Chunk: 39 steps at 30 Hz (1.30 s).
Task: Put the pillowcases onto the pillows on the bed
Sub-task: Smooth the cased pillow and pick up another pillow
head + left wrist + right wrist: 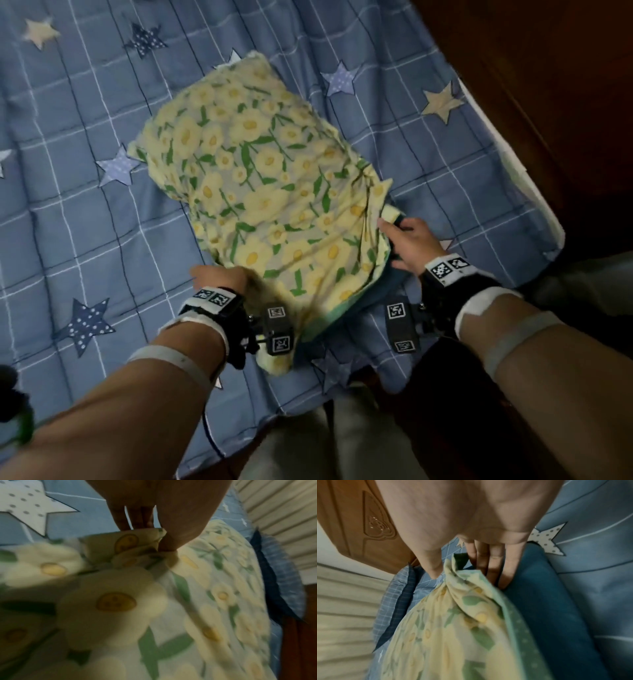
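1. The yellow daisy-print cotton pillowcase (260, 178), already filled by the pillow, is lying on the blue star-patterned quilted bed (68, 212), its long axis running away from the person and slightly leftward.
2. Its open end is facing the hands; a dark teal pillow corner (547, 601) is showing there.
3. The left hand (219, 277) is pinching the near-left hem.
4. The right hand (409, 245), fingers curled, is gripping the near-right hem, nearer the exposed corner.

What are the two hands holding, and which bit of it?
Both hold the flowery pillowcase at its open end. The left hand pinches a bunch of cloth at one corner; the right hand grips the edge at the other, fingers against the dark pillow.
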{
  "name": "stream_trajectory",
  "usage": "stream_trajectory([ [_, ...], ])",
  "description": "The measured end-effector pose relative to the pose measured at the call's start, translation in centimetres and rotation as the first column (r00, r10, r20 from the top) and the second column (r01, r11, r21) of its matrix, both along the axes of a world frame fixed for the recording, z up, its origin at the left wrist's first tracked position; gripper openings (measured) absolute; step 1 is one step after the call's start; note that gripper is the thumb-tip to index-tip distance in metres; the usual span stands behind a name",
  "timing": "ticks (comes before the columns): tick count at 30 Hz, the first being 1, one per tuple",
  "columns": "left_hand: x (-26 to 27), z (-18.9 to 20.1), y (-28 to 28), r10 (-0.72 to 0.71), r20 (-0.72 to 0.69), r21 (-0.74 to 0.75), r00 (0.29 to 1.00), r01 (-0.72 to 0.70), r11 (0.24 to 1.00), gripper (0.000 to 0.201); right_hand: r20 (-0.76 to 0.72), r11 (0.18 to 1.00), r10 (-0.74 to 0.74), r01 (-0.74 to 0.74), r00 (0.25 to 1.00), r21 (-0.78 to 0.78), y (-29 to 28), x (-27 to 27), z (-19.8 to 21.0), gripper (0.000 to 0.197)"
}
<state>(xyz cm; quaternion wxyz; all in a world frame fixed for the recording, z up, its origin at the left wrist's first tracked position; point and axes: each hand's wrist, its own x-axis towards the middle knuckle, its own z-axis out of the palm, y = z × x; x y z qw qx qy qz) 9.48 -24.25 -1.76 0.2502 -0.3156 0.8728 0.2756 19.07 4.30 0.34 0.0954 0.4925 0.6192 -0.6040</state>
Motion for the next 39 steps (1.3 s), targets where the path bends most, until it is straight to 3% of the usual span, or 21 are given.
stream_trajectory([
  [2,-0.6,0.9,1.8,0.004,-0.121,0.012,0.993,-0.002,1.0,0.043,0.024,0.999,-0.024,0.023,0.999,0.046,0.6,-1.1,-1.2,0.069],
  [4,-1.7,1.5,4.1,-0.086,-0.264,0.053,0.961,0.104,0.993,0.034,0.04,0.993,-0.074,0.07,0.996,0.096,2.4,-1.8,-3.9,0.084],
  [6,-2.4,1.7,7.1,-0.228,-0.315,0.14,0.921,0.283,0.949,0.024,0.051,0.992,-0.073,0.067,0.996,0.107,3.7,-2.5,-5.3,0.074],
  [9,-2.8,1.3,11.4,-0.384,-0.298,0.204,0.874,0.452,0.869,0.026,-0.004,0.984,0.029,-0.028,1.0,0.178,4.0,-3.5,-3.2,0.027],
  [10,-2.7,0.9,12.5,-0.414,-0.281,0.188,0.866,0.473,0.861,0.028,-0.008,0.97,0.09,-0.086,0.996,0.227,4.7,-3.4,-3.3,0.02],
  [13,-2.3,-0.2,15.3,-0.439,-0.202,0.07,0.876,0.46,0.885,0.03,0.136,0.916,0.189,-0.224,0.973,0.334,8.6,-0.4,-3.4,0.021],
  [16,-2.0,-0.3,18.0,-0.448,-0.126,-0.002,0.885,0.451,0.893,0.037,0.404,0.885,0.225,-0.359,0.887,0.295,13.0,5.3,-4.4,0.013],
  [19,-1.7,-0.3,21.1,-0.48,-0.062,-0.054,0.875,0.477,0.877,0.047,0.346,0.905,0.311,-0.387,0.885,0.177,13.9,8.3,-6.0,0.015],
  [22,-1.2,-0.3,24.3,-0.566,-0.137,-0.086,0.813,0.56,0.824,0.043,0.289,0.86,0.373,-0.446,0.882,0.249,14.5,8.0,-7.8,0.021],
  [24,-0.6,-0.3,26.5,-0.671,-0.194,-0.093,0.716,0.667,0.739,0.036,0.253,0.86,0.272,-0.353,0.928,0.369,16.0,7.3,-8.0,0.013],
  [26,0.1,-0.6,28.8,-0.783,-0.231,-0.079,0.577,0.791,0.607,0.029,0.27,0.854,0.12,-0.238,0.955,0.463,18.1,7.5,-7.8,0.028],
  [28,1.0,-1.4,30.9,-0.877,-0.203,0.025,0.435,0.898,0.439,0.038,0.374,0.832,0.009,-0.214,0.927,0.511,20.4,8.4,-7.6,0.047],
  [30,1.8,-2.3,32.5,-0.977,-0.039,0.08,0.21,0.975,0.206,0.055,0.432,0.804,-0.076,-0.201,0.899,0.56,22.9,9.6,-7.8,0.063],
  [32,2.5,-3.3,33.6,-0.989,0.139,0.041,-0.053,0.998,-0.048,0.068,0.38,0.835,-0.13,-0.105,0.916,0.54,25.3,10.4,-7.8,0.075],
  [33,2.9,-3.7,34.0,-0.968,0.206,0.022,-0.141,0.99,-0.14,0.069,0.373,0.859,-0.132,-0.082,0.919,0.506,26.2,10.6,-7.8,0.077],
  [35,3.4,-4.3,34.5,-0.933,0.293,-0.014,-0.211,0.974,-0.225,0.065,0.409,0.873,-0.082,-0.133,0.909,0.469,27.8,10.9,-7.9,0.076],
  [39,3.5,-4.6,35.1,-0.924,0.325,-0.037,-0.199,0.974,-0.223,0.039,0.365,0.798,0.037,-0.248,0.93,0.549,29.9,10.6,-8.9,0.058],
])
